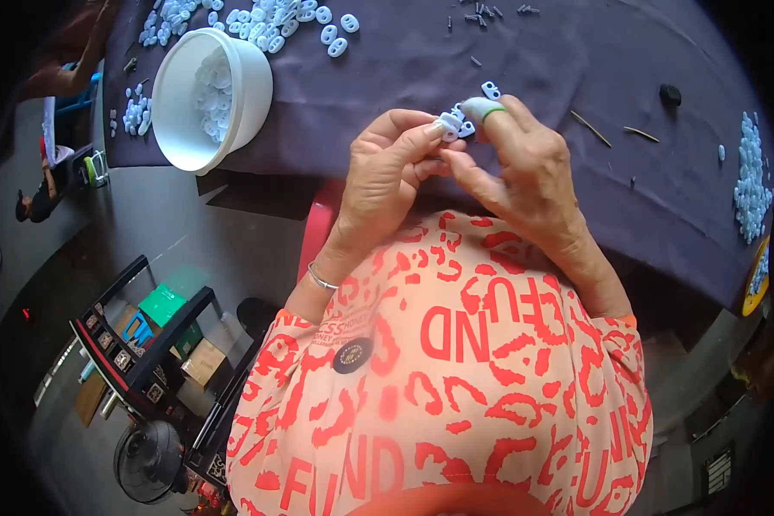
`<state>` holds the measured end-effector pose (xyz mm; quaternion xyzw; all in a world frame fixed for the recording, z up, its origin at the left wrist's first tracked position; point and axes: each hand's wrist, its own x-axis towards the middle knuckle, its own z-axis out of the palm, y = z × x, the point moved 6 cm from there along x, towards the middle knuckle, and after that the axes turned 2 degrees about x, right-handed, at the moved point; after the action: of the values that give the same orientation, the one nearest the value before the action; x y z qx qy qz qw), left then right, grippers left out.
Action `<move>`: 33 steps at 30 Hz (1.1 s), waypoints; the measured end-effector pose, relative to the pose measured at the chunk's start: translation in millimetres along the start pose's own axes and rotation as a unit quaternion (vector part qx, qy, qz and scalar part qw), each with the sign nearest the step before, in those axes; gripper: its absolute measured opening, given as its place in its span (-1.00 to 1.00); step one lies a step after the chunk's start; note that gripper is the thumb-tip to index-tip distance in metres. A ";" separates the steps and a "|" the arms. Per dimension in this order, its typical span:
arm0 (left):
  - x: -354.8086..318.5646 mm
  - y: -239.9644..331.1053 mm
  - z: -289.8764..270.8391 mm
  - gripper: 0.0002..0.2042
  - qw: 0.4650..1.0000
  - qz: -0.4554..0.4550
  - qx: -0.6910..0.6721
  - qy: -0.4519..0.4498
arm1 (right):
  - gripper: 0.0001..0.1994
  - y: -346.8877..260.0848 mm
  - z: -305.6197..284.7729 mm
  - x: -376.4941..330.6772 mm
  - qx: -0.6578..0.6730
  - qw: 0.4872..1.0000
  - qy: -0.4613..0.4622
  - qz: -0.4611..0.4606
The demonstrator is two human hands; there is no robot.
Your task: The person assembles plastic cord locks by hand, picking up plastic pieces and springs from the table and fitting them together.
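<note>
My left hand pinches a small white plastic piece with a hole in it, between thumb and fingers just past the table's near edge. My right hand is closed in against the same spot, its thumb and index finger at either side of the small pieces. A white finger cover held by a green band sits on that index finger. Another small white piece with dark holes shows just beyond the right fingertips. The fingers partly hide how the pieces fit together.
A white tub of small white pieces lies tipped at the left. Loose oval pieces are heaped behind it. Small metal pins lie at the back, thin sticks and a black lump at the right, near a pale-blue pile.
</note>
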<state>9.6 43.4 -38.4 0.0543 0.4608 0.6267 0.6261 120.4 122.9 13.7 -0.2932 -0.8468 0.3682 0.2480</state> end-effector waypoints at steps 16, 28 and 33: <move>-6.4 -10.0 0.5 -0.88 0.998 -0.034 0.051 -0.001 | -0.79 -3.4 13.3 -12.9 -0.095 0.991 -0.091 -0.020; -12.4 -2.6 -0.3 -0.82 0.971 -0.037 0.235 0.015 | -0.80 -0.2 17.2 -12.8 -0.076 0.989 -0.084 -0.098; -14.2 0.3 0.4 -0.83 0.969 -0.015 0.246 0.015 | -0.81 -1.9 18.9 -11.6 -0.081 0.985 -0.085 -0.127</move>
<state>12.6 31.9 -30.7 0.1902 0.6110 0.4850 0.5961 115.9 105.0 1.3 -0.1698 -0.9223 0.2874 0.1949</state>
